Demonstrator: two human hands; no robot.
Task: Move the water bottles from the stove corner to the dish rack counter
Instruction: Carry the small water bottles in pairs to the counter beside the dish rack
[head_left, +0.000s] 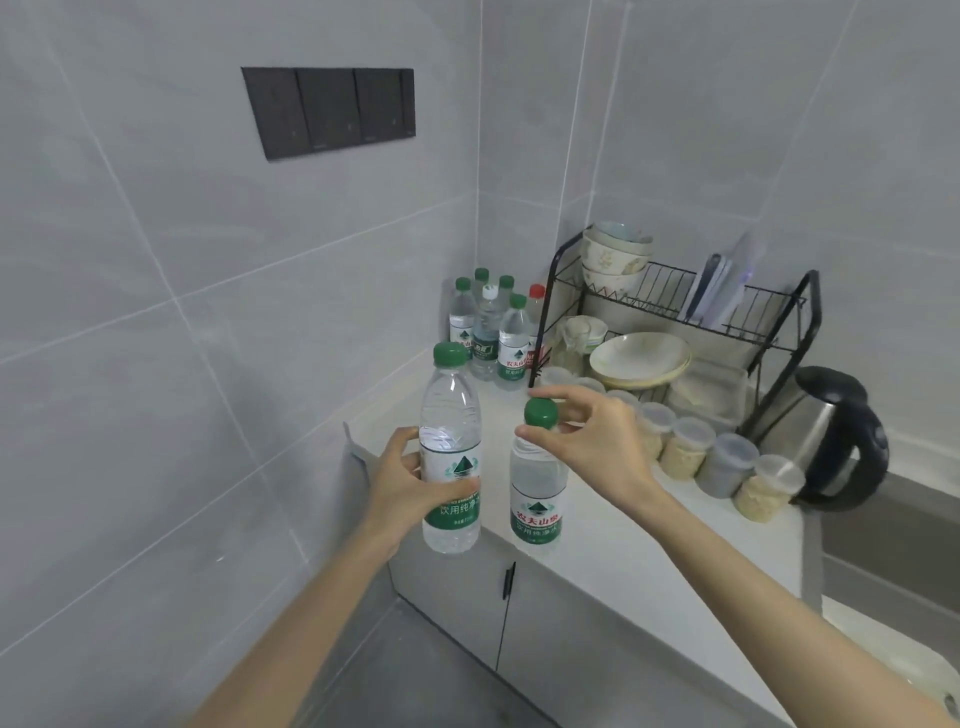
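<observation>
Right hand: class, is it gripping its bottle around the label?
No, the right hand pinches its bottle at the neck, just below the green cap.

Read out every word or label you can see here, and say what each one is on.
"饮用纯净水": label of the left-hand bottle; the print under it is too blurred to read.
"农夫山泉" above "饮用纯净水": label of the right-hand bottle.
"农夫山泉": label of the front corner bottle; the labels behind it are too small to read.
</observation>
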